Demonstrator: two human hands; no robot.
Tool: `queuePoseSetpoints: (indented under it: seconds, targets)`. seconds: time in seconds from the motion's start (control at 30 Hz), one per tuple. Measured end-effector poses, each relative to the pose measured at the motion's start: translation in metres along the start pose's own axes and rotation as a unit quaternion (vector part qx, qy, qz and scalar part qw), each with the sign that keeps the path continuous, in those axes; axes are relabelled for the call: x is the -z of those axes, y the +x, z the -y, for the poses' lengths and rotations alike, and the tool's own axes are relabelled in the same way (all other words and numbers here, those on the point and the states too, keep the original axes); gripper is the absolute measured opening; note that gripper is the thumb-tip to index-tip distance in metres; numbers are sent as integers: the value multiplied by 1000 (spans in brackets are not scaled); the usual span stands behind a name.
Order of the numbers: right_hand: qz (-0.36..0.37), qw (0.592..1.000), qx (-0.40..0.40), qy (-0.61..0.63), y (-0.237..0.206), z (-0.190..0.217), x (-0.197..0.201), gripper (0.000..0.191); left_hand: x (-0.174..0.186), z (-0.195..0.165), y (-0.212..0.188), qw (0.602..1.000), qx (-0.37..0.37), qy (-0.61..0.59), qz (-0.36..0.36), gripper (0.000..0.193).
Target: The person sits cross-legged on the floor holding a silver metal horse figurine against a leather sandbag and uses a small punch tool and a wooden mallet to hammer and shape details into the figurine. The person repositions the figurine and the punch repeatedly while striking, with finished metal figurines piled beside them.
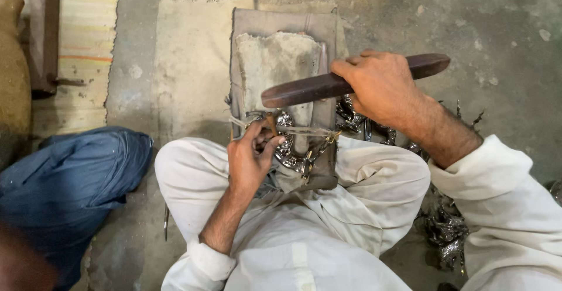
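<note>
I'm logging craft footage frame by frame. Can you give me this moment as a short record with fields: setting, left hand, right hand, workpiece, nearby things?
setting: person sitting cross-legged on a concrete floor, in white clothes
left hand: left hand holds a small tool against the silver metal piece
right hand: right hand grips a dark wooden stick, raised above the work
workpiece: silver metal piece tied with cord on a padded block
nearby things: more shiny metal pieces by the right knee; blue cloth at left

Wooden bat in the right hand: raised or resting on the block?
Raised: the wooden bat, gripped by the right hand, hangs above the block.
</note>
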State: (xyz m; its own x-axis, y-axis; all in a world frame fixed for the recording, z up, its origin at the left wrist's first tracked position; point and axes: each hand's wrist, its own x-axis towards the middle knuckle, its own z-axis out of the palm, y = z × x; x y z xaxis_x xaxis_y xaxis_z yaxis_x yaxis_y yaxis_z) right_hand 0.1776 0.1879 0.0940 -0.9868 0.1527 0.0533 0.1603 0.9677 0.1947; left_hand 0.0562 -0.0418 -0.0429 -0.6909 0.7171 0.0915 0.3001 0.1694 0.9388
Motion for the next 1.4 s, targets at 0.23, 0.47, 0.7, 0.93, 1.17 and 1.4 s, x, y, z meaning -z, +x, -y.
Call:
queuePoseSetpoints:
  seconds: [0.23, 0.47, 0.7, 0.93, 1.17, 1.4]
  targets:
    - [24, 998, -15, 63, 9, -3, 8, 38, 0, 0, 1, 1000, -15, -16, -1, 37]
    - [50, 989, -78, 117, 8, -2, 3, 37, -2, 4, 2, 1000, -27, -10, 3, 38]
    - [39, 995, -47, 82, 6, -3, -2, 39, 0, 4, 2, 1000, -9, -6, 5, 39]
    - [33, 997, -26, 60, 3, -1, -4, 38, 0, 3, 3, 1000, -7, -21, 5, 39]
    - [41, 991, -72, 104, 5, -1, 0, 41, 0, 4, 5, 1000, -20, -17, 13, 41]
    - [17, 993, -58, 104, 3, 0, -5, 38, 1, 4, 6, 999, -14, -23, 17, 43]
